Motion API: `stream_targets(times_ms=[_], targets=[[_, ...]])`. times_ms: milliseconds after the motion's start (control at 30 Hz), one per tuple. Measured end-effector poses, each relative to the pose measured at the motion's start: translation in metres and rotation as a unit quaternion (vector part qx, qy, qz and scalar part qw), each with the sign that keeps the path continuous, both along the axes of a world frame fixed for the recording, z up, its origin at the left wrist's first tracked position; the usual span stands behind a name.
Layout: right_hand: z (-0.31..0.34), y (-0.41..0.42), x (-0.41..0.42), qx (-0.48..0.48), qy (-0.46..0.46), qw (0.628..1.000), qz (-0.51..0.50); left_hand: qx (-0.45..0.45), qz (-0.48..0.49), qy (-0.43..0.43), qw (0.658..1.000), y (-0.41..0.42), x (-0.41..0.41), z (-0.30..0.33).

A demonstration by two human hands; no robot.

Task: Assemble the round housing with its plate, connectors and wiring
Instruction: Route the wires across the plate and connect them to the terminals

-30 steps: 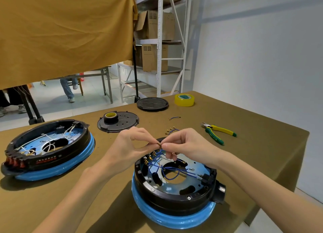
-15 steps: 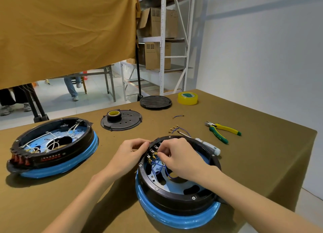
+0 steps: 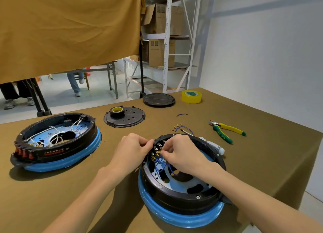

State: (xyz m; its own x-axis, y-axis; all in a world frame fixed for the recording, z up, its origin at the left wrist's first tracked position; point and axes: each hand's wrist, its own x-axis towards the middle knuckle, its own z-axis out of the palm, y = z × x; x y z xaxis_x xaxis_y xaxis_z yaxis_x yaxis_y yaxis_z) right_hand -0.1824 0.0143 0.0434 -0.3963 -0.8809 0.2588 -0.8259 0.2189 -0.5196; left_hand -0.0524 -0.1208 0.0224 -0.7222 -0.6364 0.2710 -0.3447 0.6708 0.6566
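Observation:
A round black housing (image 3: 181, 197) with a blue rim and a blue inner plate lies on the table close to me. Blue wires (image 3: 160, 164) with brass connectors run across its left inner wall. My left hand (image 3: 132, 149) grips the housing's upper left rim with curled fingers. Inside the housing, my right hand (image 3: 181, 154) pinches a brass connector on a blue wire at the row of terminals. Loose blue wires with brass ends (image 3: 181, 128) lie just beyond the housing.
A second housing (image 3: 57, 143) with white wiring sits at the left. Behind are a black perforated plate (image 3: 129, 119) carrying a tape roll, a black round lid (image 3: 159, 100) and yellow tape (image 3: 191, 96). Green-yellow pliers (image 3: 225, 131) and a white screwdriver (image 3: 211, 144) lie at the right.
Both hands came down from above the housing, where they pinched a wire between them. Now the left holds the rim and the right works at the terminals.

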Motion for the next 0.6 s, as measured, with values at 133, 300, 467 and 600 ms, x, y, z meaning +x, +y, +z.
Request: stream_targets(times_ms=[133, 300, 467, 600], targets=[[0.003, -0.003, 0.0, 0.015, 0.002, 1.0, 0.001, -0.016, 0.018, -0.007, 1.0, 0.002, 0.0, 0.003], [0.002, -0.006, 0.003, 0.017, 0.009, 1.0, -0.005, -0.023, 0.022, -0.008, 0.999, 0.005, 0.002, 0.005], [0.005, -0.011, 0.004, 0.037, 0.014, 0.999, -0.018, -0.054, 0.028, -0.013, 0.998, 0.005, 0.001, 0.005], [0.001, -0.014, 0.012, 0.043, 0.029, 0.998, -0.039, -0.072, 0.032, -0.014, 0.997, 0.006, 0.0, 0.003]])
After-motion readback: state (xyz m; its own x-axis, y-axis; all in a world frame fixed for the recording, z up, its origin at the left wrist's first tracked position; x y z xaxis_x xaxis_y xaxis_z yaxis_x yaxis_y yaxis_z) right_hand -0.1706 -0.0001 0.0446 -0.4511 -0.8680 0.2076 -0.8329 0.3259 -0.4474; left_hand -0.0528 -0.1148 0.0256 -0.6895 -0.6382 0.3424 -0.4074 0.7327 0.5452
